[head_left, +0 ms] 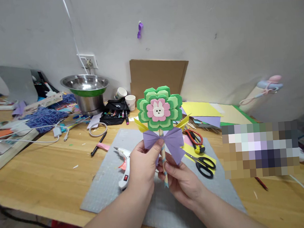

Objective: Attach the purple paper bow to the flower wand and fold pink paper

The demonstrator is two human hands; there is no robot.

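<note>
Paper flower (pixel 173 114): frame centre, upright, held above the desk; green petals around a pink ring, white rabbit face in the middle.
Stem (pixel 163 157): tan stick with bluish wrapping, runs down from the flower between both hands.
Bow (pixel 175 140): purple folded paper, across the stem just under the flower; yellow strips (pixel 142 126) poke out above it on both sides.
Left hand (pixel 142 159): gripping the stem at the bow, thumb pressed on the bow's middle.
Right hand (pixel 182 179): closed on the stem lower down, thumb and fingers pinching (some fingertips hidden).
Mat (pixel 102 187): grey, on the wooden desk (pixel 55 186), under the hands.
Glue gun (pixel 126 161): white, on the mat, left of the left hand, partly covered by it.
Scissors (pixel 199 160): black handles, right of the bow, partly over yellow paper; red-handled tool (pixel 200 136) just above.
Pen (pixel 98 144): black, left of the mat.
Steel basin (pixel 84 83): upper left, on a steel pot; paper cups (pixel 130 102) and a marker pouch (pixel 113 118) to its right.
Cardboard (pixel 157 73): leaning on the wall behind the flower.
Yarn (pixel 44 119): bluish heap, left side.
</note>
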